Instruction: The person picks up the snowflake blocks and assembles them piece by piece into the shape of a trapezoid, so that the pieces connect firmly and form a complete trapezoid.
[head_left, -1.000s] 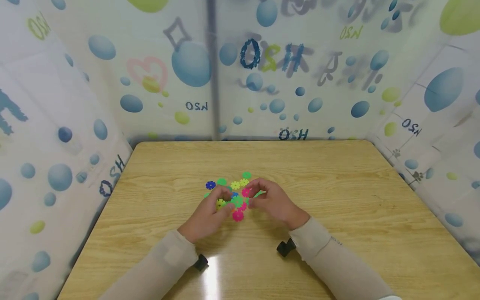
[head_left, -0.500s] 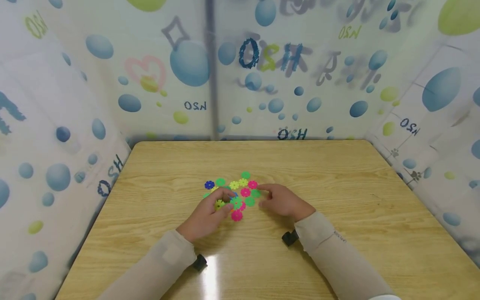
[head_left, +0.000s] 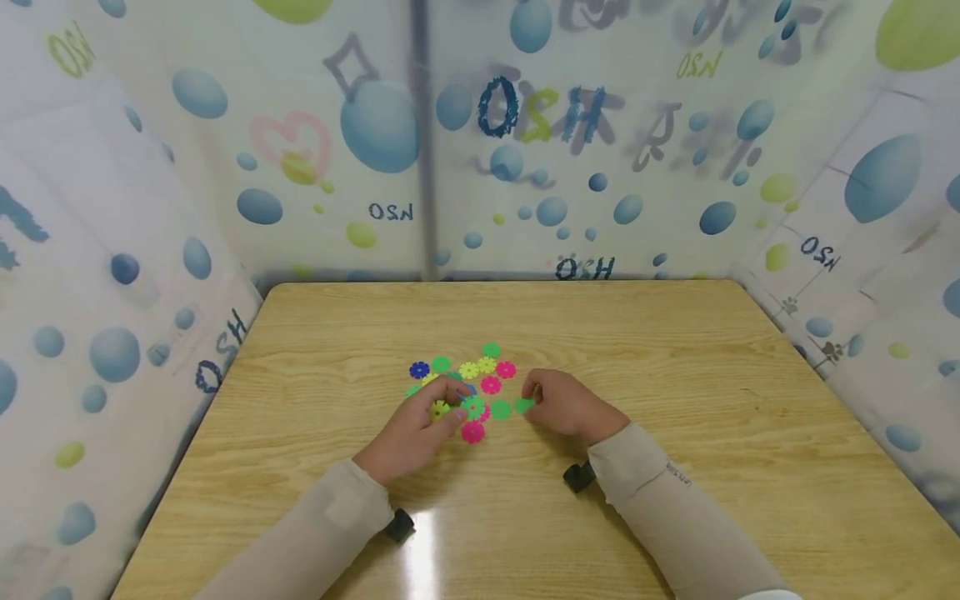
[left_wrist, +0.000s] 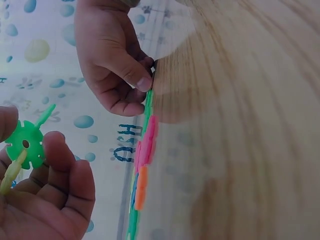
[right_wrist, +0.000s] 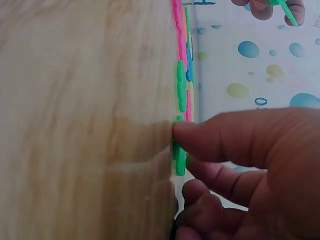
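Observation:
My left hand (head_left: 412,429) holds a green notched plastic disc (left_wrist: 31,145) above the table between thumb and fingers. A yellow disc (left_wrist: 11,172) is slotted into it, and another green piece (left_wrist: 46,115) sticks out of its top edge. My right hand (head_left: 572,406) is down at the table, right of the scattered discs. Its thumb and fingers pinch a flat green disc (right_wrist: 180,162) at the edge; the fingers partly cover that disc. Another green disc (head_left: 501,409) lies just left of it.
Several loose discs lie close together on the wooden table (head_left: 675,358): pink discs (head_left: 491,385), yellow discs (head_left: 468,370), a dark blue disc (head_left: 418,370) and green discs (head_left: 491,350). An orange disc (left_wrist: 141,187) shows edge-on. Patterned curtains (head_left: 637,167) stand behind and beside the table.
My right hand first draws back rightward from the pile, leaving a pink disc at its right side. Then its fingers close on a green disc, which has shifted nearer and right. The left hand stays put.

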